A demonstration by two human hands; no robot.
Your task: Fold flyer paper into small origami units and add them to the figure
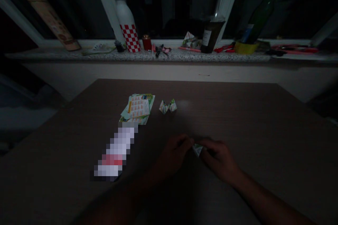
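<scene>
Between my two hands is a small folded paper triangle (pixel 198 149), printed in green and white, held just above the dark wooden table (pixel 248 112). My left hand (pixel 177 152) pinches its upper left corner with thumb and forefinger. From the other side, my right hand (pixel 218 159) grips its right edge, the forefinger along the top. Beyond them stands a folded paper piece (pixel 168 106) with two pointed halves. To its left lies a loose stack of printed leaflets (pixel 139 108). The light is dim, so fine folds are hard to make out.
A blurred-out, lit phone-like object (pixel 115 153) lies left of my hands. On the granite windowsill (pixel 169 55) behind the table stand a checkered bottle (pixel 129 28), a tan tumbler (pixel 52 21), a plastic cup (pixel 211 35), a green glass bottle (pixel 260 17) and small clutter.
</scene>
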